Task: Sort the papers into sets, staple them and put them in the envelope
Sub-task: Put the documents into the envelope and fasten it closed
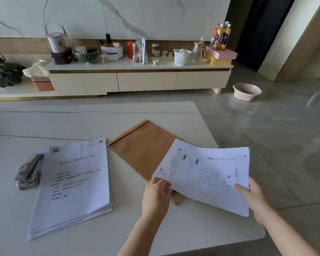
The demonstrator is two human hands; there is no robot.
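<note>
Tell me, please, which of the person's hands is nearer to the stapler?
Left. The left hand is at the near end of the envelope, with the paper stack between it and the stapler. The right hand is farther right, gripping the sheets.

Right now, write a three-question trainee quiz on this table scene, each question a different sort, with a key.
1. True or false: the stapler lies to the right of the brown envelope.
2. Multiple choice: the set of papers lifted over the envelope is held by A) the left hand only, B) the right hand only, C) both hands.
3. Fill in: the stack of papers lying on the table sits between the stapler and the ____.

Key: 1 false, it lies at the left, beside the stack; 2 C; 3 envelope.
</note>
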